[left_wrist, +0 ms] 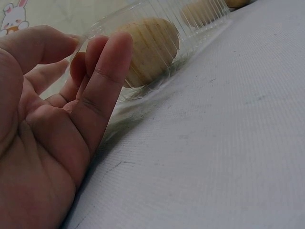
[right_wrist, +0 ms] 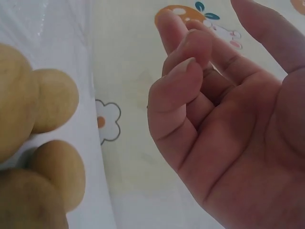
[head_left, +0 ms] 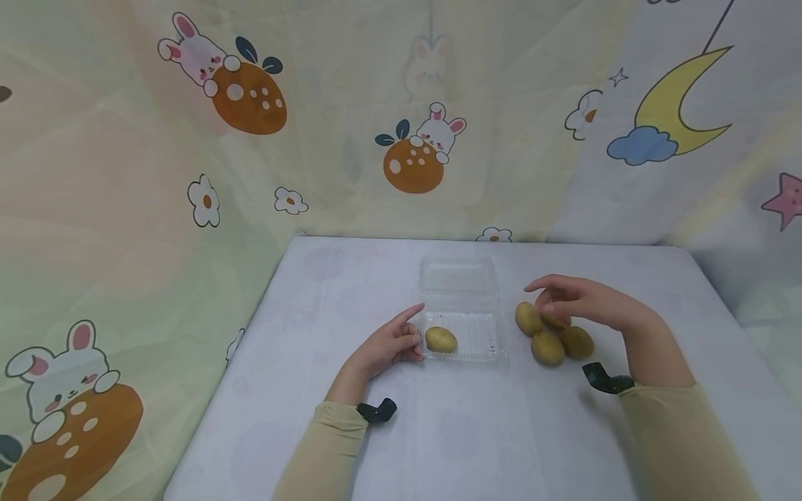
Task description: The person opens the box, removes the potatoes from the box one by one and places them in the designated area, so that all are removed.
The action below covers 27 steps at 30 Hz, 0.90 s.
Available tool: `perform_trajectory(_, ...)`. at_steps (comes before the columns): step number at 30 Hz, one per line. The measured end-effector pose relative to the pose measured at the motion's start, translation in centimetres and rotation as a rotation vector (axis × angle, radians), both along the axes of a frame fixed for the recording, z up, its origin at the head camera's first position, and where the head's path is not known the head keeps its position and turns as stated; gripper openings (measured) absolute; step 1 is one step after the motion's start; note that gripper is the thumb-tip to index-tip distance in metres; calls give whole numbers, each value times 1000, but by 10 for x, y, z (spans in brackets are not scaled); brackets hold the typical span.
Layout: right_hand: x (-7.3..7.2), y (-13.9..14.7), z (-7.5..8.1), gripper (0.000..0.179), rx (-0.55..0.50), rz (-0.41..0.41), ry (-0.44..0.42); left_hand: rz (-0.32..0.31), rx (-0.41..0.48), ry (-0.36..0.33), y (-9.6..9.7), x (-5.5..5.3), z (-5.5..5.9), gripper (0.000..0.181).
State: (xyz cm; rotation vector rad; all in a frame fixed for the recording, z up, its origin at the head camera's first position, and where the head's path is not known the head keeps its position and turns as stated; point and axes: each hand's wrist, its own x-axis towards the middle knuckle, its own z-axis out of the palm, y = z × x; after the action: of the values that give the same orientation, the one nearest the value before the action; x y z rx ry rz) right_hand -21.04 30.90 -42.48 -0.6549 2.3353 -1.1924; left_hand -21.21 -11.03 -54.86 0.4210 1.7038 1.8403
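A clear plastic clamshell box [head_left: 479,334] lies on the table with its lid [head_left: 457,277] folded back. One potato [head_left: 441,339] sits in the left part of its base, and shows through the ribbed wall in the left wrist view. My left hand [head_left: 391,344] pinches the box's left edge between thumb and fingers, index finger stretched out. Above a group of several loose potatoes [head_left: 548,348], right of the box, hovers my right hand [head_left: 579,299], fingers loosely bent and holding nothing. It partly hides the rearmost potato. In the right wrist view the palm [right_wrist: 238,129] is bare.
A white cloth covers the table [head_left: 451,431]. Behind it and to the left hangs a curtain [head_left: 338,139] printed with rabbits, flowers and a moon. Dark straps with small devices [head_left: 377,411] sit at both wrists.
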Motion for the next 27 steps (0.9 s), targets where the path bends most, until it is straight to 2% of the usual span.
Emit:
perform_trajectory(6,-15,-17,6,35,28,18,-68,-6,-4,-16,1,1,3,69)
perform_trajectory(12,-22,-29,10,39,12,26,-120,4,-12,-22,0,1,5,69)
perform_trajectory(19,-29,-43,7,37,32,21,-156,3,-11,-17,-1,0,3,68)
perform_trajectory(27,-43,-59,1,37,47,81,-163,0,5,-20,0,0,2,67)
